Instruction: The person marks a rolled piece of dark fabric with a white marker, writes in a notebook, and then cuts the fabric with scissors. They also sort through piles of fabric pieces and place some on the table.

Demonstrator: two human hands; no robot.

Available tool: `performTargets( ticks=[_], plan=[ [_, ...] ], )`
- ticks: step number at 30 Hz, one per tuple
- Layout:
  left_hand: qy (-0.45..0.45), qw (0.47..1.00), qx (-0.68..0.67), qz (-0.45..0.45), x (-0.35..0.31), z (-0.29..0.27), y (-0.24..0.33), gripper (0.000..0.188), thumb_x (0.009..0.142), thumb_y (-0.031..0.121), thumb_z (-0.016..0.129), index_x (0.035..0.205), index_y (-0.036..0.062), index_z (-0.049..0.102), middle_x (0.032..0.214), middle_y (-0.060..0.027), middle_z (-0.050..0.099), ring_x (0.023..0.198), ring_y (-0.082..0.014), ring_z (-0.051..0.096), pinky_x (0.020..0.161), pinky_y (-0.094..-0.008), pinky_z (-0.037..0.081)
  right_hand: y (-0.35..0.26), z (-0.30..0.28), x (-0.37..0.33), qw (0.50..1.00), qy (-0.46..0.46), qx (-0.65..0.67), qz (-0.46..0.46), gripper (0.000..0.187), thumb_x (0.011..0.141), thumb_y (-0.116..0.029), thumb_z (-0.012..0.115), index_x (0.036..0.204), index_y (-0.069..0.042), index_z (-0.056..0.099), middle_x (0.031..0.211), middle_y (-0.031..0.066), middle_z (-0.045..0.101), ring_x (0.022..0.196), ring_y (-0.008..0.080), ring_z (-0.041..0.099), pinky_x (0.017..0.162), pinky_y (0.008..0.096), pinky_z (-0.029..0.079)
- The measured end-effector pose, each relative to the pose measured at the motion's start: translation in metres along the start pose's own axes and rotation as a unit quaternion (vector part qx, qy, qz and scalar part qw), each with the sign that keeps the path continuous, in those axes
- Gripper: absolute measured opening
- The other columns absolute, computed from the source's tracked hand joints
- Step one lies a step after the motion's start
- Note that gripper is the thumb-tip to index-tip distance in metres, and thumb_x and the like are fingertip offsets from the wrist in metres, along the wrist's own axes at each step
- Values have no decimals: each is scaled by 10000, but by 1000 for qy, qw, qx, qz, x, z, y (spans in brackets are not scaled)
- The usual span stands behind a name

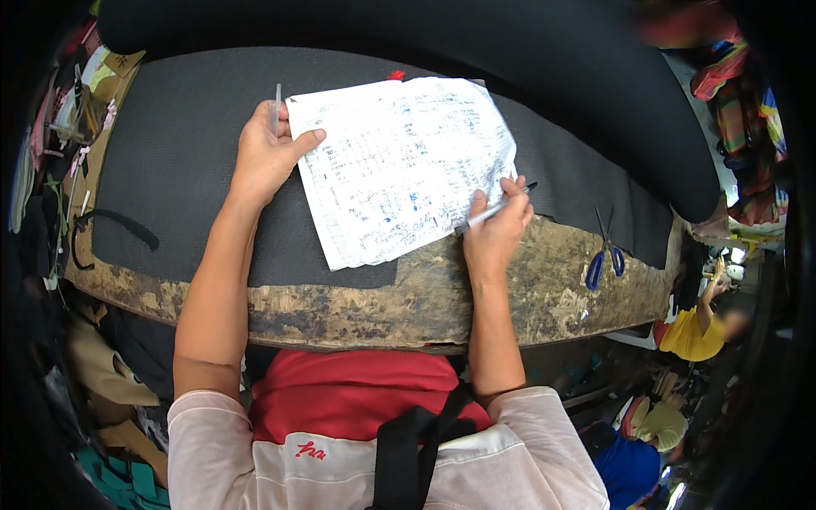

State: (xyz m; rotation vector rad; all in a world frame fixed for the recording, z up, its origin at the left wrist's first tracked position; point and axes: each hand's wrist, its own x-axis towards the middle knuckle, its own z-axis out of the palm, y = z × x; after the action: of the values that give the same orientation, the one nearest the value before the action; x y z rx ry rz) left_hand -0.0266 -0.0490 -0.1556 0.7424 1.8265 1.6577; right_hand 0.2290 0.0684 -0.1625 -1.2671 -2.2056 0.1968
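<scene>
We saw the left hand [265, 157] gripping the side of a notebook [399, 170], thumb on the written page, with a thin pale stick [278, 100] upright by its fingers. The notebook lay spread between both hands — we could not tell whether it was lifted off the dark cloth [178, 187] beneath. Our right hand [495, 242] was closed around a pen [484, 217] at the notebook's near right corner. To that hand's right, we had blue-handled scissors [608, 245] on the worn table [544, 276].
</scene>
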Motion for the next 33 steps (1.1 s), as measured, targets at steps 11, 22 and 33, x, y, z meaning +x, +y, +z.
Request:
performTargets(
  ticks=[11, 22, 33],
  plan=[
    [-62, 994, -64, -68, 6, -11, 2, 292, 835, 65, 642, 1029, 3, 433, 888, -208, 631, 769, -207, 672, 595, -307, 567, -62, 8, -48, 880, -154, 328, -307, 488, 672, -264, 807, 983, -43, 502, 1198, 250, 562, 1066, 394, 575, 922, 503, 404],
    [-133, 982, -129, -29, 7, -11, -6, 385, 761, -21, 674, 1044, 33, 419, 911, -190, 659, 862, -216, 674, 766, -342, 549, -53, 6, -41, 975, -91, 128, -154, 897, 549, -459, 846, 1238, -79, 414, 1410, 257, 340, 1336, 462, 234, 1005, 678, 90],
    [-89, 992, -79, -37, 6, -4, -2, 368, 738, -84, 593, 1057, -36, 417, 945, -266, 628, 857, -282, 677, 782, -357, 554, 1, -7, -1, 990, 131, 42, -23, 861, 686, -335, 789, 1325, 19, 334, 1387, 258, 355, 1310, 394, 312, 1019, 595, 180]
  ],
)
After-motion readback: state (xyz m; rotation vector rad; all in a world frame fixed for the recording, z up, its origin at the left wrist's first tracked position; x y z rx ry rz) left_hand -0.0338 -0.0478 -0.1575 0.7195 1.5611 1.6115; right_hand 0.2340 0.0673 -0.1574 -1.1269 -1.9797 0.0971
